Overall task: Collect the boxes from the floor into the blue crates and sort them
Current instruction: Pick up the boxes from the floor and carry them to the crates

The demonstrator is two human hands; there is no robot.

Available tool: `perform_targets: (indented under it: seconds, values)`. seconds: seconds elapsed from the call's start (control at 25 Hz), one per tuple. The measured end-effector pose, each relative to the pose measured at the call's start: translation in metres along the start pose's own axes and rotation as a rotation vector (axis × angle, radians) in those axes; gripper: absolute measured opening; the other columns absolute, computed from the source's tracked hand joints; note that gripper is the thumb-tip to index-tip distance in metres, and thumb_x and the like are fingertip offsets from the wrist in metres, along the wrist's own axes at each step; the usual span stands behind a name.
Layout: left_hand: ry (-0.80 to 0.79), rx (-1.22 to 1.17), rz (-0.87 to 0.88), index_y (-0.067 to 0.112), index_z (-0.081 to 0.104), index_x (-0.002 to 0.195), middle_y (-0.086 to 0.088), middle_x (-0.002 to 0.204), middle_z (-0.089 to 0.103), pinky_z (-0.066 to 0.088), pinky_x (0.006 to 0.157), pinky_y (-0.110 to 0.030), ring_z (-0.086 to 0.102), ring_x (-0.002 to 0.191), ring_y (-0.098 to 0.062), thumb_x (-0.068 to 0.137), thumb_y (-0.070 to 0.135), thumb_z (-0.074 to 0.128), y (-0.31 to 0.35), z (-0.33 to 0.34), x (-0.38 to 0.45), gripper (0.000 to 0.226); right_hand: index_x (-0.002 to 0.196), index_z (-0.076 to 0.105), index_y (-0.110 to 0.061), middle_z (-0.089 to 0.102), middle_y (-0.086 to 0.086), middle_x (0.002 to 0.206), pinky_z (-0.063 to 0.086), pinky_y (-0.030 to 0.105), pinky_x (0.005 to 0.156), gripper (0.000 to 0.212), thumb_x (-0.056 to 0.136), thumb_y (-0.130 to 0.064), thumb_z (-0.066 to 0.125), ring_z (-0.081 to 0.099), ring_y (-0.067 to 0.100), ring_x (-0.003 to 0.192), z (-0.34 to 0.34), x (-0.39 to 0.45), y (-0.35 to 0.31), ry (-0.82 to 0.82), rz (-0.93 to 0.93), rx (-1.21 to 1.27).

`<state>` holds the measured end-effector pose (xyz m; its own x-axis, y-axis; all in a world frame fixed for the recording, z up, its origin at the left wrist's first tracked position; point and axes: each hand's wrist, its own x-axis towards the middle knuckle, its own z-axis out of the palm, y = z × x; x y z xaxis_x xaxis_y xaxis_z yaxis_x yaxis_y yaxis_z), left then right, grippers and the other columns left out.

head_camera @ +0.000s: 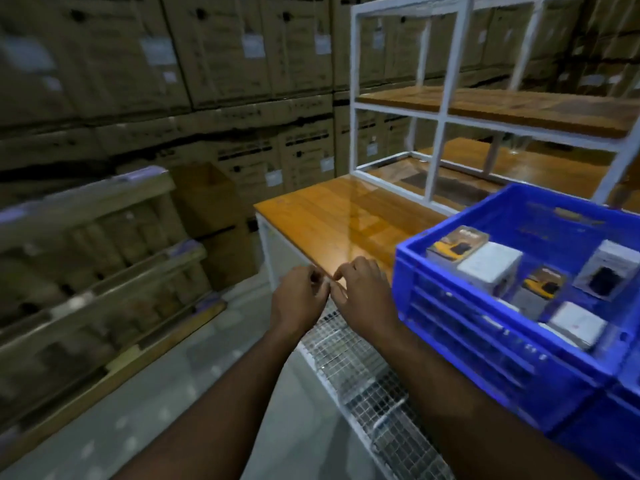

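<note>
Head view, slightly motion-blurred. Both forearms reach forward from the bottom of the frame toward the centre. Left hand (298,295) and right hand (363,289) sit side by side with fingertips meeting, fingers curled inward; nothing visible in either grip (blur hides whether something tiny is pinched between them). They hover above the near edge of a wooden tabletop (332,216) and a wire-mesh surface (349,355) running down toward the lower centre.

Blue crate (460,337) at right of frame, resting on the mesh surface, its near corner just beside the right wrist. Inside it, several small boxes: a white box (490,266) at upper left of the crate touching a yellow-and-black printed box (455,244) behind it; a second yellow-printed box (543,284) mid-crate; a white box with a dark picture (607,268) at far right; another white box (576,323) lower down. Edge of a second blue crate (620,420) at lower right.

White metal rack (446,81) with wooden shelves at upper right. Stacked cardboard cartons (214,50) fill the upper left. Pale floor (194,393) at lower left.
</note>
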<state>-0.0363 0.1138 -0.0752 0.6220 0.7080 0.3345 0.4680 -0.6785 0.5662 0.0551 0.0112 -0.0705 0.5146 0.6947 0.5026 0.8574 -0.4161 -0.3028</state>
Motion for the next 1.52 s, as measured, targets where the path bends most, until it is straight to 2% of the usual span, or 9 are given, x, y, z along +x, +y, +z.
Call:
perform_targets:
  seconds: [0.16, 0.32, 0.52, 0.72, 1.12, 1.36, 1.52]
  values:
    - [0.047, 0.059, -0.244, 0.026, 0.063, 0.087, 0.007, 0.089, 0.068, 0.051, 0.069, -0.032, 0.065, 0.084, -0.016, 0.088, 0.037, 0.06, -0.091, -0.038, -0.056, 0.012, 0.108, 0.065, -0.02, 0.06, 0.006, 0.108, 0.045, 0.04, 0.086, 0.027, 0.091, -0.038, 0.053, 0.052, 0.027, 0.108, 0.049, -0.026, -0.077, -0.263, -0.135, 0.067]
    - [0.117, 0.139, -0.439, 0.027, 0.064, 0.093, 0.008, 0.091, 0.067, 0.052, 0.071, -0.032, 0.064, 0.085, -0.014, 0.091, 0.036, 0.06, -0.179, -0.093, -0.128, 0.01, 0.121, 0.062, -0.021, 0.059, 0.005, 0.12, 0.043, 0.037, 0.095, 0.033, 0.093, -0.035, 0.053, 0.049, 0.023, 0.116, 0.089, -0.066, -0.174, -0.464, -0.277, 0.19]
    - [0.221, 0.159, -0.636, 0.028, 0.066, 0.101, 0.01, 0.097, 0.068, 0.053, 0.075, -0.031, 0.064, 0.085, -0.01, 0.09, 0.033, 0.061, -0.271, -0.173, -0.231, 0.013, 0.118, 0.062, -0.02, 0.058, 0.003, 0.12, 0.045, 0.036, 0.095, 0.03, 0.093, -0.035, 0.056, 0.049, 0.022, 0.118, 0.128, -0.121, -0.295, -0.618, -0.387, 0.265]
    - [0.242, 0.181, -0.815, 0.027, 0.066, 0.104, 0.01, 0.102, 0.068, 0.048, 0.075, -0.026, 0.064, 0.088, -0.009, 0.091, 0.034, 0.061, -0.346, -0.241, -0.348, 0.015, 0.118, 0.061, -0.021, 0.057, 0.003, 0.119, 0.047, 0.036, 0.093, 0.03, 0.093, -0.036, 0.056, 0.051, 0.022, 0.116, 0.151, -0.189, -0.416, -0.715, -0.51, 0.284]
    - [0.414, 0.178, -1.229, 0.029, 0.067, 0.103, 0.009, 0.103, 0.07, 0.047, 0.076, -0.023, 0.066, 0.091, -0.009, 0.09, 0.037, 0.061, -0.43, -0.342, -0.557, 0.017, 0.118, 0.06, -0.02, 0.057, 0.005, 0.118, 0.048, 0.035, 0.092, 0.031, 0.093, -0.038, 0.054, 0.049, 0.023, 0.117, 0.185, -0.327, -0.598, -0.955, -0.908, 0.295]
    - [0.584, 0.172, -1.488, 0.03, 0.066, 0.101, 0.01, 0.102, 0.069, 0.05, 0.081, -0.026, 0.066, 0.092, -0.009, 0.09, 0.037, 0.062, -0.468, -0.387, -0.637, 0.013, 0.122, 0.058, -0.021, 0.056, 0.004, 0.121, 0.044, 0.033, 0.094, 0.032, 0.096, -0.04, 0.052, 0.048, 0.021, 0.119, 0.22, -0.382, -0.7, -1.051, -1.175, 0.348]
    - [0.703, 0.215, -1.648, 0.028, 0.067, 0.097, 0.008, 0.101, 0.069, 0.048, 0.076, -0.026, 0.066, 0.089, -0.012, 0.089, 0.037, 0.064, -0.493, -0.435, -0.672, 0.013, 0.123, 0.058, -0.021, 0.055, 0.004, 0.122, 0.045, 0.032, 0.093, 0.033, 0.095, -0.038, 0.052, 0.048, 0.021, 0.12, 0.243, -0.402, -0.779, -1.107, -1.306, 0.425]
